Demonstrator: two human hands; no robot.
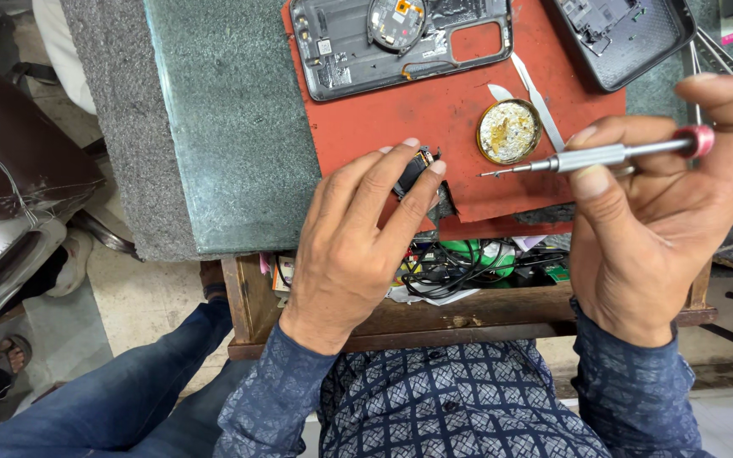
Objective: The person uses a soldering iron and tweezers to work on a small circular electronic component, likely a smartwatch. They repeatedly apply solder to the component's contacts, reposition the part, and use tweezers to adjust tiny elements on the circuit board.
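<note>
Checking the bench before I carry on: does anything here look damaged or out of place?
The red mat is torn along its near edge, just beyond the left hand. Below it, the open drawer holds a tangle of black cables. The opened phone back lies askew on the mat.

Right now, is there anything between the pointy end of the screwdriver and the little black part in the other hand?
Nothing visible. The screwdriver in the right hand points at the small black part pinched in the left hand. Only bare red mat shows in the gap; the round tin sits behind it.
</note>
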